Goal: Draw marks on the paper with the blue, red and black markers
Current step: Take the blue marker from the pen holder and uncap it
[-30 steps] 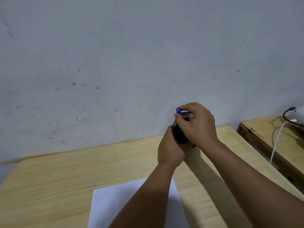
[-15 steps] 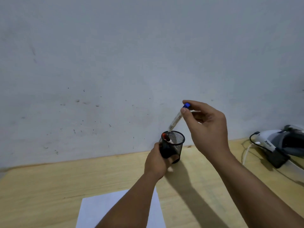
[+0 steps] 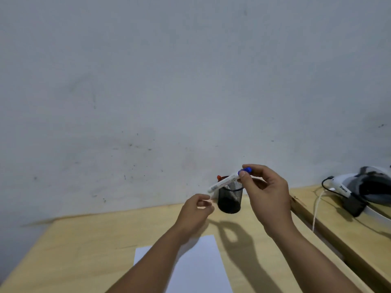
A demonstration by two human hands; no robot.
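Lifted clear of the mesh cup (image 3: 229,199), the blue marker (image 3: 228,180) now lies tilted in the air above it, pinched at its blue end by the right hand (image 3: 265,192). Left hand (image 3: 195,212) has released the cup; its fingers (image 3: 204,203) hang loosely curled, holding nothing, beneath the white end. Advice: bring the marker toward 6 o'clock over the paper (image 3: 201,267) on the surface (image 3: 84,246), steady the barrel, uncap, then regrip low. Red marker (image 3: 219,177) remains in the cup.

A pale wooden table (image 3: 88,246) stands against a scuffed grey-white wall (image 3: 169,81). To its right, on a second wooden surface (image 3: 338,220), lies what may be a white-and-grey headset (image 3: 364,182) with a white cable (image 3: 316,210).
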